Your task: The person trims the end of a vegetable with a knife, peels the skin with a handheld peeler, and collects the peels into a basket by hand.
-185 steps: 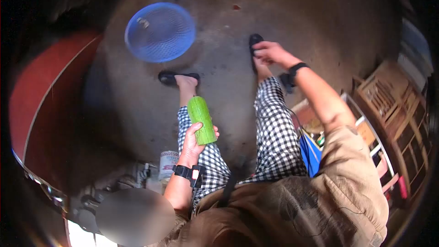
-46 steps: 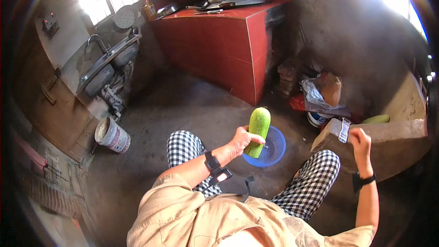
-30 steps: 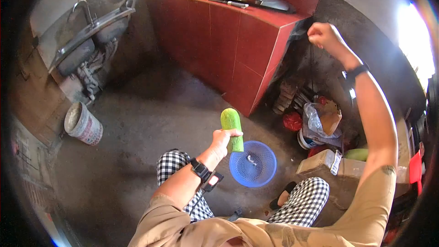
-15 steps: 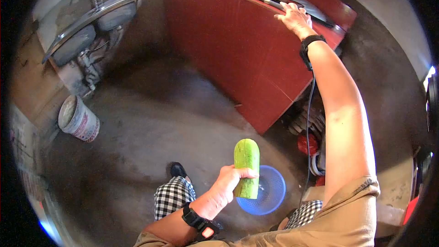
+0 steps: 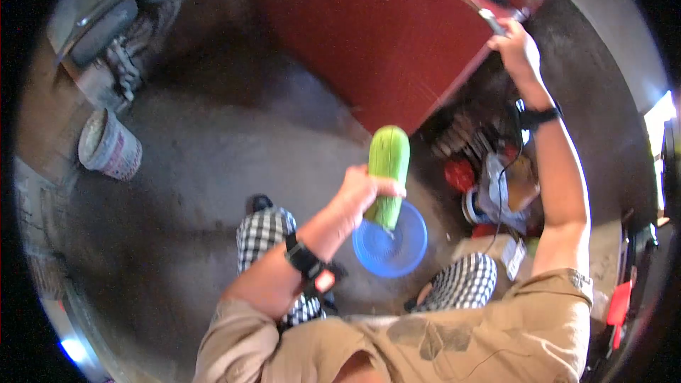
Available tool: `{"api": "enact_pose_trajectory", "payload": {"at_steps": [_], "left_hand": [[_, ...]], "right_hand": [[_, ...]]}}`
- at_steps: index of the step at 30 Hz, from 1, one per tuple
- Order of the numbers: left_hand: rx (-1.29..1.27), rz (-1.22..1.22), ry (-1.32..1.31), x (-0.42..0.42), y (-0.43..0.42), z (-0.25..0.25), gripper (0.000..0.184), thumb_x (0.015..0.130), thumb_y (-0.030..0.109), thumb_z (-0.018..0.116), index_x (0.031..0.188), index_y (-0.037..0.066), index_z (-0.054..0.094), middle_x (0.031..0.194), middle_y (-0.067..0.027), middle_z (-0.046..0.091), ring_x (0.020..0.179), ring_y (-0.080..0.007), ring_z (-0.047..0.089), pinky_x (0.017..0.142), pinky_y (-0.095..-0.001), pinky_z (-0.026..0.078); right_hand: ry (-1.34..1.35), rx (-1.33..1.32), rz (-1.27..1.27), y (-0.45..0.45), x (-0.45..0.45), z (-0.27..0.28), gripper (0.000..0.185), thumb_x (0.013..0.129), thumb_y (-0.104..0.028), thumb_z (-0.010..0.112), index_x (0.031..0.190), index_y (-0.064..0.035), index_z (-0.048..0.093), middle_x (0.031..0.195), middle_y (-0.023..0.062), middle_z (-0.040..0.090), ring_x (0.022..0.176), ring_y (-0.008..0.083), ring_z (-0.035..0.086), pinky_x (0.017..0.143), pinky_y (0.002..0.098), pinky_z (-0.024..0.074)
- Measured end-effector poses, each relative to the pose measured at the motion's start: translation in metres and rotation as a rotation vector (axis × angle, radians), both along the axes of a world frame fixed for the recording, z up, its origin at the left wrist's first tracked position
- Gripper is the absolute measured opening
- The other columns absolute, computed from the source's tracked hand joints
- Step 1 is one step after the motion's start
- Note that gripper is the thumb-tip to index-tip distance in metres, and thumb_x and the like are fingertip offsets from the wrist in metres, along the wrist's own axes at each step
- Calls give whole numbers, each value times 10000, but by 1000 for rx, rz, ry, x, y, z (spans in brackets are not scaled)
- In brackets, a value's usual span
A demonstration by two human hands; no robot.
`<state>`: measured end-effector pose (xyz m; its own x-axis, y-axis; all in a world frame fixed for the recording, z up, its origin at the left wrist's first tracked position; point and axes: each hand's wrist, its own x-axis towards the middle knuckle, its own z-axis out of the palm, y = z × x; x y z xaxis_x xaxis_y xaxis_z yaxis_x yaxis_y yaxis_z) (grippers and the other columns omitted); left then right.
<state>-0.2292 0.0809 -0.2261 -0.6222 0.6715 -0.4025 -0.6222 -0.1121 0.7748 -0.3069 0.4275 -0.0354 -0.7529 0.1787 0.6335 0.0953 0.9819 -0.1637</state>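
My left hand [image 5: 360,195] is wrapped round a long light-green gourd [image 5: 389,159]. The gourd is held nearly upright, rounded end up, its lower end over a blue plastic basket [image 5: 394,259] on the floor. Out at the upper right, my right hand [image 5: 516,48] is closed on the grey handle of a long, thin tool that looks like a knife [image 5: 491,21]. Its far part stretches up along the edge of the red counter [image 5: 369,35] and is blurred.
A white bucket [image 5: 119,152] stands on the floor at left, below a double sink [image 5: 106,28] with exposed pipes. Bags, a red item [image 5: 460,175] and a box [image 5: 493,250] lie at right under the counter. A thin cable hangs near my right arm.
My right hand has come off the countertop items toward me, now gripping the knife. The view has tilted down; the gourd remains in my left hand above the basket.
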Motion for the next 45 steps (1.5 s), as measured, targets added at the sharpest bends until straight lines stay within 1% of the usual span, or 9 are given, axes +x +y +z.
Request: {"api": "enact_pose_trajectory", "payload": {"at_steps": [2, 6, 13, 16, 21, 26, 32, 42, 45], "left_hand": [[70, -30, 146, 7, 4, -2, 398, 621, 78, 785, 985, -8, 648, 847, -85, 661, 711, -194, 648, 673, -352, 546], [102, -132, 243, 29, 11, -10, 472, 577, -14, 782, 1026, 14, 639, 883, -74, 671, 780, -184, 658, 738, -345, 555], [177, -292, 288, 80, 28, -38, 506, 662, 87, 802, 1125, 36, 605, 962, -80, 664, 822, -187, 667, 786, -358, 562], [175, -350, 1, 102, 33, -41, 491, 722, 196, 788, 1134, 16, 590, 951, -126, 664, 825, -229, 680, 776, -404, 582], [170, -432, -23, 127, 20, -53, 479, 732, 193, 748, 1128, -21, 585, 946, -160, 661, 825, -262, 688, 778, -435, 587], [82, -390, 271, 148, 1, -49, 486, 661, 77, 796, 1109, 8, 621, 941, -106, 668, 821, -211, 668, 754, -377, 576], [-27, -427, 192, 159, -5, -82, 471, 672, 71, 797, 1111, 18, 635, 955, -64, 662, 869, -177, 652, 802, -332, 546], [-113, -435, 151, 152, 14, -141, 561, 690, 67, 837, 1185, 43, 575, 1052, -63, 652, 939, -176, 636, 874, -314, 523], [-159, -441, 365, 150, 19, -140, 571, 658, 59, 849, 1161, 35, 580, 1058, -67, 649, 942, -180, 635, 870, -315, 519]], "right_hand": [[-80, -1117, 202, -24, 120, 0, 295, 815, -185, 567, 1030, 9, 614, 597, -29, 394, 443, 68, 363, 408, 249, 293], [50, -1572, 180, -35, 363, -30, 469, 856, -207, 571, 1213, 95, 534, 600, -31, 301, 491, 110, 291, 448, 264, 257], [159, -864, -385, -118, 692, 81, 798, 548, -99, 563, 1329, 34, 467, 735, 30, 425, 668, 185, 450, 638, 292, 393], [130, -896, -618, -135, 756, 67, 673, 726, -87, 623, 1366, 60, 474, 730, -7, 439, 580, 114, 435, 573, 240, 368], [191, -1054, -664, -157, 689, -62, 351, 868, -85, 600, 1186, 61, 612, 680, -23, 486, 532, 68, 435, 499, 229, 325], [169, -1179, -226, -152, 556, -168, 229, 839, -42, 664, 1060, 10, 641, 668, -34, 530, 541, 69, 466, 496, 248, 368], [-132, -311, 60, -197, 427, -228, 232, 774, -46, 666, 1000, -70, 615, 755, 113, 661, 624, 250, 641, 564, 348, 487], [-399, -308, 63, -211, 398, -228, 162, 779, -61, 618, 937, -65, 581, 703, 122, 642, 626, 317, 637, 582, 433, 473], [-607, -653, 32, -221, 396, -170, 154, 802, -79, 613, 949, -43, 585, 733, 157, 652, 641, 366, 634, 587, 466, 470]]}}
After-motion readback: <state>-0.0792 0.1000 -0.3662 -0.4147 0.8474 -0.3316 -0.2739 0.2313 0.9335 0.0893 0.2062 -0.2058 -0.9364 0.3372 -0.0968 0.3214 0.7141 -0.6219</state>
